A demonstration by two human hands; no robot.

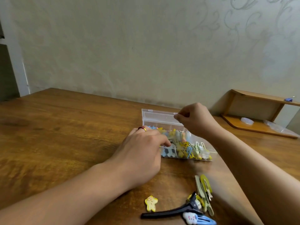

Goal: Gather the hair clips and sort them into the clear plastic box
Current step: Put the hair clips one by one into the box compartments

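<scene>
A clear plastic box (209,155) sits mid-table, holding several small colourful hair clips (183,146). Its lid (155,118) stands raised at the back. My right hand (194,118) pinches the lid's upper edge with closed fingers. My left hand (142,150), wearing a ring, rests at the box's left end with fingertips reaching into the clips; whether it grips one is hidden. Near the front edge lie loose clips: a yellow star clip (151,203), a long black clip (172,211), a white-and-blue clip (198,218) and yellow-green snap clips (204,190).
The wooden table (65,127) stands against a pale wall. At the back right is a small wooden shelf (256,114) holding a roll of clear tape (247,120), a plastic bag (279,128) and a blue binder clip (289,99) on top.
</scene>
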